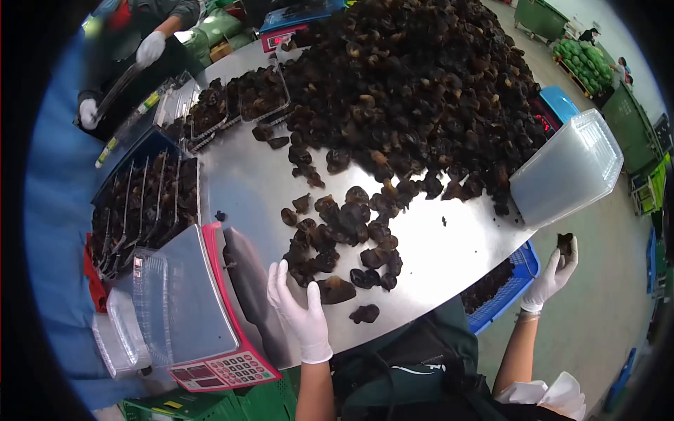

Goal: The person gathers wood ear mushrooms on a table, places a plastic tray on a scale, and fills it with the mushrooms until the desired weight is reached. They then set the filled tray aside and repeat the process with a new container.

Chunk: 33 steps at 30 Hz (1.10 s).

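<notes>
My gloved left hand (300, 313) is open at the near edge of the metal table (449, 245), fingers spread. Its fingertips are beside a loose cluster of dark wood ear mushrooms (351, 221); whether they touch cannot be made out. Away from the table, on the right, my gloved right hand (551, 278) pinches one wood ear mushroom piece (564, 243) between thumb and fingers. Beneath that side of the table, a blue basket (484, 323) holds more dark pieces. A pink-edged scale (225, 368) stands left of my left hand, with a transparent plastic tray (151, 302) at its far left side.
A large heap of wood ear mushrooms (414, 91) covers the table's far side. A tall stack of plastic trays (565, 172) stands at the right edge. Filled trays (263, 95) and a crate of packed trays (147, 203) are at left. A co-worker's gloved hand (151, 49) is at upper left.
</notes>
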Motion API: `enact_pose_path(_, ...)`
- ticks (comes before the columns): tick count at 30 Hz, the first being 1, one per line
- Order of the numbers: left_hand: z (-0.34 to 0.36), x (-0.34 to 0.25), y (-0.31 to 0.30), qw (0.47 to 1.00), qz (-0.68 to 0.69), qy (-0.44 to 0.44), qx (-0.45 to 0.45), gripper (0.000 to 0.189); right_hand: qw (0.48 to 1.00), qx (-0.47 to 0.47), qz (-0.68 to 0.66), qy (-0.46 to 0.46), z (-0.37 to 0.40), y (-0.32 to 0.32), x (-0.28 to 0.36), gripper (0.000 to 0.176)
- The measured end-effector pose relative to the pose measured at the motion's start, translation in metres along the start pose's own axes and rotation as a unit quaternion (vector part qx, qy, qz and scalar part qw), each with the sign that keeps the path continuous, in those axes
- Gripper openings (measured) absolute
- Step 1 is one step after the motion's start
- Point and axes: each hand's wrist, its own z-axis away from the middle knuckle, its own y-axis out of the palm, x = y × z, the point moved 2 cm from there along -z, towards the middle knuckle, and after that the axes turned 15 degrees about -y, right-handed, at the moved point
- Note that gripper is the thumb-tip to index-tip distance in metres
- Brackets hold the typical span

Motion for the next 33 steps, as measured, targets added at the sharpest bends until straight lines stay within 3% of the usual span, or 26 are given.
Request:
enact_pose_path(1,0.0,0.002,0.001,1.0,-0.002,0.005,0.0,0.063,1.0,0.001,-0.001,0.002,0.007,-0.018,-0.017,0.044)
enact_pose_path(3,-0.002,0.002,-0.001,1.0,-0.013,0.009,-0.004,0.063,0.976,0.019,0.19,0.1,0.017,-0.042,-0.043,0.048)
enact_pose_path(4,0.0,0.001,-0.001,1.0,-0.023,0.014,-0.001,0.063,0.976,0.018,0.193,0.1,0.016,-0.035,-0.033,0.048)
enact_pose_path(6,0.0,-0.001,0.0,1.0,-0.015,0.019,0.001,0.062,0.988,0.089,0.122,-0.017,0.023,-0.006,0.001,0.044)
enact_pose_path(8,0.001,-0.004,0.004,1.0,-0.02,0.023,0.005,0.061,0.978,0.209,0.01,0.0,0.029,0.033,0.032,0.041)
enact_pose_path(10,0.003,-0.004,0.0,1.0,-0.007,-0.005,0.001,0.06,0.938,0.339,-0.073,-0.022,0.047,0.078,0.059,0.037)
enact_pose_path(12,0.002,0.003,0.001,1.0,-0.002,0.009,-0.005,0.061,0.874,0.452,-0.115,-0.133,0.061,0.126,0.075,0.043)
enact_pose_path(14,0.002,0.005,0.003,1.0,0.03,0.004,-0.003,0.061,0.86,0.473,-0.087,-0.171,0.065,0.163,0.094,0.052)
enact_pose_path(16,0.004,0.004,0.002,1.0,0.023,0.01,-0.011,0.061,0.846,0.482,0.022,-0.228,0.08,0.192,0.096,0.063)
enact_pose_path(17,0.005,0.006,0.002,0.999,0.044,0.003,-0.006,0.06,0.824,0.526,0.03,-0.208,0.091,0.2,0.098,0.069)
enact_pose_path(20,0.001,0.007,0.004,0.998,0.067,0.001,-0.007,0.058,0.793,0.567,-0.059,-0.214,0.118,0.192,0.132,0.07)
enact_pose_path(24,0.0,0.009,0.003,0.999,0.054,0.004,0.003,0.055,0.752,0.594,-0.145,-0.246,0.152,0.175,0.166,0.065)
enact_pose_path(30,0.0,0.007,0.003,0.998,0.055,0.007,-0.006,0.055,0.747,0.589,-0.2,-0.234,0.153,0.176,0.174,0.054)
enact_pose_path(33,0.0,0.01,0.004,0.997,0.076,-0.005,0.008,0.055,0.767,0.56,-0.269,-0.158,0.121,0.18,0.16,0.038)
